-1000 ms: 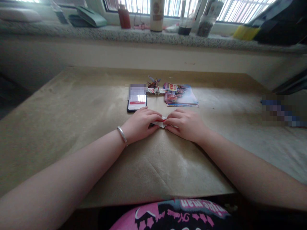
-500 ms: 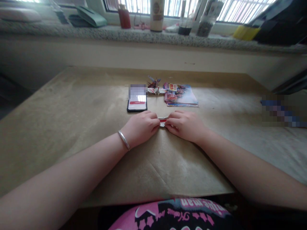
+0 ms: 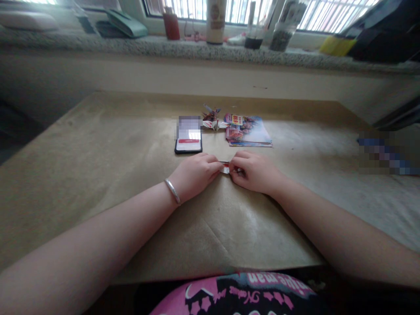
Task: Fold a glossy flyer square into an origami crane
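Note:
A small folded strip of paper (image 3: pixel 225 169), white with a red band, lies at the middle of the table between my hands. Its left end is pinched by the fingers of my left hand (image 3: pixel 198 174), which wears a silver bangle at the wrist. My right hand (image 3: pixel 256 171) has its fingers curled and closed on the right end. Most of the strip is hidden under the fingers. Just beyond my left hand lies a phone (image 3: pixel 188 146) with a lit screen. A stack of printed leaflets (image 3: pixel 254 131) sits past my right hand.
Folded colourful paper pieces (image 3: pixel 213 118) lie between phone and leaflets. Brown covering spreads over the table (image 3: pixel 131 144). A blurred blue item (image 3: pixel 387 153) is at the right. Bottles, including a red one (image 3: pixel 171 25), line the speckled windowsill (image 3: pixel 147 47).
My right hand's fingers have curled in more tightly at the strip's right end. My left hand has shifted slightly right. The strip stays between them.

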Demonstrator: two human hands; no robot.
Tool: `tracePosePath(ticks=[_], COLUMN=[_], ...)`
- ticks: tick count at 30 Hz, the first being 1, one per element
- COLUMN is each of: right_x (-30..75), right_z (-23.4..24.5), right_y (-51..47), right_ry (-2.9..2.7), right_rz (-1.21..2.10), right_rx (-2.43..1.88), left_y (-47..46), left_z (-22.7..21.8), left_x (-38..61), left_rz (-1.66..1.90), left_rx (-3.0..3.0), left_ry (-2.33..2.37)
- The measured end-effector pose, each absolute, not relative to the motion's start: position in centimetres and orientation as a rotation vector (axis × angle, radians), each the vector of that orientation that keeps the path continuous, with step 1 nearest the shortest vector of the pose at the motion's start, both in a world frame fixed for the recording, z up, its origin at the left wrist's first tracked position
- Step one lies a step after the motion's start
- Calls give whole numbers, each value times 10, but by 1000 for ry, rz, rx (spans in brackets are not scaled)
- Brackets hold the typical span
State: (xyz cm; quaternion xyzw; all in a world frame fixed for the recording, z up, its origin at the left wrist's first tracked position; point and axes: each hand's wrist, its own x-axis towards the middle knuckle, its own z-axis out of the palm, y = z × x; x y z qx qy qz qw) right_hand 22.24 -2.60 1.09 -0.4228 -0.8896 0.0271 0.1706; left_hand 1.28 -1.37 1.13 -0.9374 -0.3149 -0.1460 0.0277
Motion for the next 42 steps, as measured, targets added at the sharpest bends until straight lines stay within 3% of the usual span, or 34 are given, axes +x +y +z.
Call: tracePosePath(ticks=[10,17,25,42], right_x=[224,223,222,228], right_z=[12,5,5,10], right_y=[-27,-19,-16,-24], right_ry=[-2607,-2376,-2339,-2441], right_rz=[-90,334,413,182], right_rx=[-1119,-1312,-1351,-1246], left_y=[-13,-11,-9,-12], left_z=[13,13,12,13], left_x=[12,11,6,5], left_rz=[-434,-512,-619,-444], left_rx=[-2888,-2916,-2975,-2847], left_ry=[-966,-935,-853,-732])
